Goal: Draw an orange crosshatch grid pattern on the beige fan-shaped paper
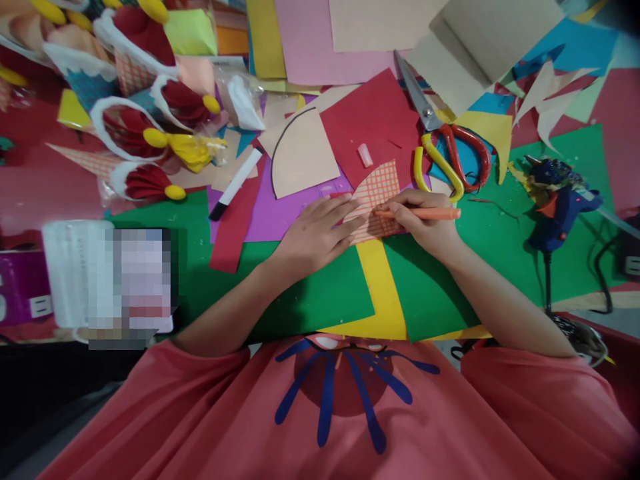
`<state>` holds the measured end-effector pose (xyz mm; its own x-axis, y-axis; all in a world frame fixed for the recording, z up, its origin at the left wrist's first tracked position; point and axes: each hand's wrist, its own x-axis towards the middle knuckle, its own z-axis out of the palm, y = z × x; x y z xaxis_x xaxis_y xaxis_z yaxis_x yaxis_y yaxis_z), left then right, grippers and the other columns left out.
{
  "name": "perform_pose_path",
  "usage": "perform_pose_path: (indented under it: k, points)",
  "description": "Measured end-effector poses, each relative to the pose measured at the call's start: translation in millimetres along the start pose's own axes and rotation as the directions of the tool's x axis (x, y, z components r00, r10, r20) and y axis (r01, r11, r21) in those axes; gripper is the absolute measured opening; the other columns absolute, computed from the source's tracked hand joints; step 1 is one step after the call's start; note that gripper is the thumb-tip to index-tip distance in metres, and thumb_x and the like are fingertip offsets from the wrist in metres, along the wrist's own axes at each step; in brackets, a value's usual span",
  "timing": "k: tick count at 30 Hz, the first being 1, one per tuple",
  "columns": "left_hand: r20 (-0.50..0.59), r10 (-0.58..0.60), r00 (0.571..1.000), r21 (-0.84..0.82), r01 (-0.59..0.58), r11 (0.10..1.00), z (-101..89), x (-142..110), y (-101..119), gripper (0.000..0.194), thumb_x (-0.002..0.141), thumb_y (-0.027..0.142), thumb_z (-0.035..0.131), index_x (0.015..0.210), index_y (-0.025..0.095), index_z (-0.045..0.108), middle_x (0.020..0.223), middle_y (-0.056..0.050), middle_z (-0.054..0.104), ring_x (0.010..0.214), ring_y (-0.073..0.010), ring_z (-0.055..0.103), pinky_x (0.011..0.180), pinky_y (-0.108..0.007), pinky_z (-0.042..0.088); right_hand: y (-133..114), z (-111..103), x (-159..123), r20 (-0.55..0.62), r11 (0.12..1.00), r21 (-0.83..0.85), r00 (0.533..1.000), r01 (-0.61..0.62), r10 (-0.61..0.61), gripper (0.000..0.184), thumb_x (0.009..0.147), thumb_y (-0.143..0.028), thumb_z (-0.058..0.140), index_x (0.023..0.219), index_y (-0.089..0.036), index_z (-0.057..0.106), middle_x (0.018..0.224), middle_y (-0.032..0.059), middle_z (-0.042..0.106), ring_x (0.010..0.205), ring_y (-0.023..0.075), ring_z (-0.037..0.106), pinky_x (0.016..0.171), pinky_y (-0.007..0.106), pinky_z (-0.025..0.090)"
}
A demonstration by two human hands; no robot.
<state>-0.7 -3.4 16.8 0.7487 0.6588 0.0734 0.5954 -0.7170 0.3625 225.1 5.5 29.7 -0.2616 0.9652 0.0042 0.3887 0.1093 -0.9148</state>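
My right hand (425,223) is closed around an orange marker (440,213), its tip down on a fan-shaped peach paper piece (384,183). Crossing orange lines cover the upper part of that piece; toward the lower left the lines run one way only. My left hand (320,230) lies flat with fingers stretched, its fingertips on the left edge of the piece. Just beyond sits a plain peach quarter-circle (307,157) with a black line along its curved edge. A small pinkish cap-like object (365,155) rests on a red sheet (375,120).
Scissors (435,127) with red and yellow handles lie beyond my right hand. At right is a blue glue gun (563,207) with a cord. A white marker (236,185) lies left. Several decorated paper cones (135,133) fill the upper left. Green sheets (310,293) cover the near table.
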Motion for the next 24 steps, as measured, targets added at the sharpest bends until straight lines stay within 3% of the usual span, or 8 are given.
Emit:
perform_pose_path:
  k: [7, 16, 24]
  points:
    - [-0.006, -0.008, 1.0, -0.01, 0.008, 1.0, 0.6, 0.3, 0.1, 0.034, 0.097, 0.028, 0.04, 0.129, 0.022, 0.052, 0.141, -0.009, 0.048, 0.134, -0.0248, 0.04, 0.109, -0.048, 0.034, -5.7, -0.2, 1.3, 0.059, 0.988, 0.116, 0.994, -0.099, 0.093, 0.017, 0.074, -0.019, 0.054, 0.059, -0.017, 0.062, 0.061, 0.0007, 0.065, 0.053, 0.0101, 0.055, 0.05, 0.023, 0.043]
    - [-0.009, -0.007, 1.0, -0.032, 0.007, 0.999, 0.1, 0.0, 0.3, 0.034, 0.097, 0.025, 0.042, 0.128, 0.021, 0.053, 0.142, -0.01, 0.047, 0.135, -0.0252, 0.039, 0.109, -0.049, 0.033, 0.5, 0.0, 0.8, -0.012, 0.997, 0.055, 0.998, -0.06, 0.061, 0.023, 0.083, -0.033, 0.057, 0.075, -0.015, 0.068, 0.067, 0.0025, 0.065, 0.058, 0.0101, 0.055, 0.049, 0.022, 0.04]
    - [-0.023, 0.01, 1.0, -0.006, -0.011, 1.0, 1.1, 0.2, -0.5, 0.034, 0.096, 0.026, 0.042, 0.128, 0.02, 0.053, 0.141, -0.011, 0.049, 0.134, -0.0255, 0.04, 0.109, -0.047, 0.035, -4.1, -0.6, 1.4, 0.04, 0.992, 0.081, 0.995, -0.095, 0.092, 0.018, 0.079, -0.023, 0.055, 0.065, -0.017, 0.064, 0.062, 0.001, 0.064, 0.056, 0.0103, 0.055, 0.052, 0.023, 0.043]
